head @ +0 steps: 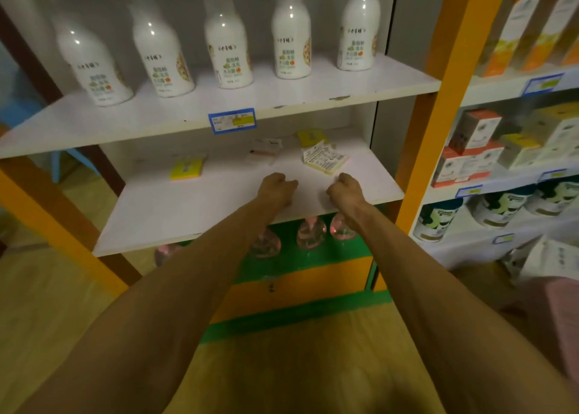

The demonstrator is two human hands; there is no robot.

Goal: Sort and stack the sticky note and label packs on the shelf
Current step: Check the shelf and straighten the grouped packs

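Barely begun, by the look of it — packs scattered across the middle shelf (194,213), none stacked. Yellow sticky note pack (187,169) flat at the left, long axis roughly left-right, slightly skewed. Pale yellow pack (326,158) with a printed label on top at the right rear, turned at an angle; another yellow pack (311,137) just behind it. Clear label packs (264,147) between, too blurred to orient. Left hand (275,189) and right hand (344,189) both curled, holding nothing, at the shelf's front — apart from every pack.
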